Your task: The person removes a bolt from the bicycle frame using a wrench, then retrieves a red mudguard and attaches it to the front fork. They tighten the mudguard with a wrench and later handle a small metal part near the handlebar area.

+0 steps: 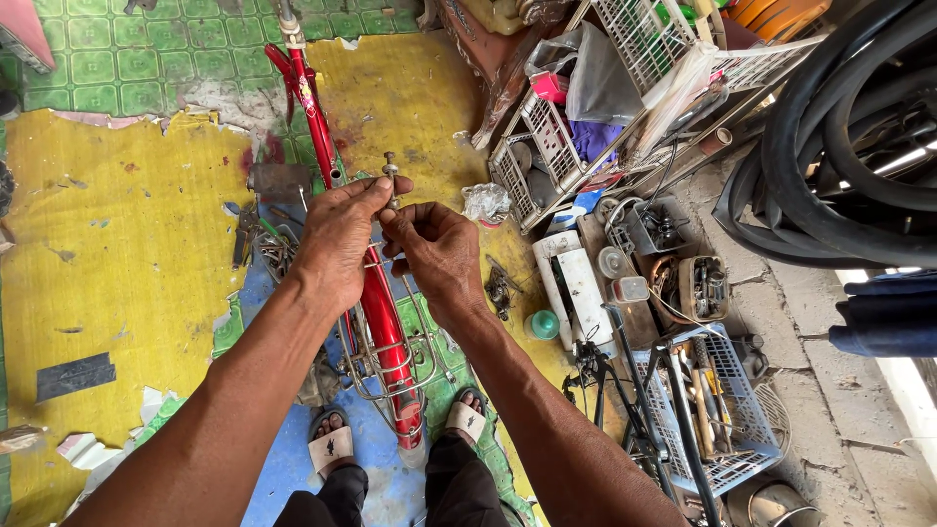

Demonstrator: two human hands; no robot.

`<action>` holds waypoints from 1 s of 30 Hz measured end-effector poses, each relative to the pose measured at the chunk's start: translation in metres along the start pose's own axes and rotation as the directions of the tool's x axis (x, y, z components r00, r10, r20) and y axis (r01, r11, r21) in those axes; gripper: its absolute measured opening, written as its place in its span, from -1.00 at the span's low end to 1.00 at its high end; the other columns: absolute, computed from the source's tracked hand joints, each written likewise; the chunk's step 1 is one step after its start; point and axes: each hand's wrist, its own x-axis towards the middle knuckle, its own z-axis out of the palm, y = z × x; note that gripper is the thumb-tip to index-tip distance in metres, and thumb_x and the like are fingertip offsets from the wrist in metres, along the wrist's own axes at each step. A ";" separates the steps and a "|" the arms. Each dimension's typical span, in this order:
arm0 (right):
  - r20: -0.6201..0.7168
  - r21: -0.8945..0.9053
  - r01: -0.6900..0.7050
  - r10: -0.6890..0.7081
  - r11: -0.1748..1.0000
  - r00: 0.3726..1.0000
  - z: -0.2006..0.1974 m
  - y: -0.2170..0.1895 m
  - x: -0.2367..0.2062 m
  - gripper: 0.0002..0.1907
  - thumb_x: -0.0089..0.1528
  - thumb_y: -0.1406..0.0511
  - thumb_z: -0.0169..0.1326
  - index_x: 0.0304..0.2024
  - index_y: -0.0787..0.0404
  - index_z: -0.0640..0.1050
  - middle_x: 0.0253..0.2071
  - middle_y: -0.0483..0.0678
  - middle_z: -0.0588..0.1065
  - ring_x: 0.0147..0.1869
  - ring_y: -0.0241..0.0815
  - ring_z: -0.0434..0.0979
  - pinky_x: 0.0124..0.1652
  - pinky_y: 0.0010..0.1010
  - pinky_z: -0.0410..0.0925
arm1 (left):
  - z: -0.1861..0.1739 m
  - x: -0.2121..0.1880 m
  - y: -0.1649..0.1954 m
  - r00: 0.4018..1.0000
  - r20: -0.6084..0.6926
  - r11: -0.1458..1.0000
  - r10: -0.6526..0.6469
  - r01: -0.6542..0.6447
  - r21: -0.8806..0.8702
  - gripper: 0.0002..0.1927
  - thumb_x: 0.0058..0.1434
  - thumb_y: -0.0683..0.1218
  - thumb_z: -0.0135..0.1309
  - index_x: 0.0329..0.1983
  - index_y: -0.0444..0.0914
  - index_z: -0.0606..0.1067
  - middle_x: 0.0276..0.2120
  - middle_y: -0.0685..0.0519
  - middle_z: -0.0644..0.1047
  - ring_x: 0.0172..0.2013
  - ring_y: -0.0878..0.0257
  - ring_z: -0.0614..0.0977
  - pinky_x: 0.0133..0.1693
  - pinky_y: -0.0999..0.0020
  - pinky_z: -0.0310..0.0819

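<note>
Between left hand [337, 239] and right hand [439, 254], threaded axle [391, 176].

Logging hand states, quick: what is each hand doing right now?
Left hand: shut on the thin metal rod, pinched near its top.
Right hand: fingertips shut on the same rod, lower down.
</note>
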 end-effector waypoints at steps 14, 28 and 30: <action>-0.095 -0.158 0.202 -0.218 0.967 0.971 0.012 -0.012 -0.003 -0.72 0.18 0.27 0.31 -0.31 0.36 0.52 -0.50 -0.04 0.56 -0.57 -0.38 0.48 -0.60 -0.51 0.37 | -0.008 0.001 0.005 0.996 -0.041 0.995 0.073 -0.070 0.066 -0.78 0.32 -0.04 0.07 -0.17 -0.24 0.65 -0.29 0.11 0.61 -0.18 0.35 0.57 -0.10 0.25 0.48; -0.085 -0.263 0.242 -0.272 0.934 0.959 0.041 -0.033 -0.006 -0.67 0.30 0.17 0.16 -0.24 0.36 0.65 -0.50 -0.05 0.60 -0.59 -0.38 0.51 -0.62 -0.50 0.37 | -0.031 -0.007 0.033 0.996 0.039 0.971 -0.082 0.089 -0.221 -0.84 0.33 -0.01 0.08 -0.28 -0.10 0.63 -0.29 0.21 0.63 -0.23 0.34 0.58 -0.19 0.28 0.34; -0.100 -0.318 0.212 -0.255 0.924 0.962 0.044 -0.036 -0.007 -0.63 0.33 0.14 0.13 -0.31 0.36 0.64 -0.55 -0.06 0.56 -0.62 -0.37 0.49 -0.64 -0.49 0.35 | -0.035 -0.011 0.036 0.995 0.048 0.967 -0.087 0.096 -0.236 -0.85 0.32 -0.01 0.09 -0.27 -0.12 0.62 -0.29 0.18 0.64 -0.22 0.31 0.61 -0.18 0.24 0.38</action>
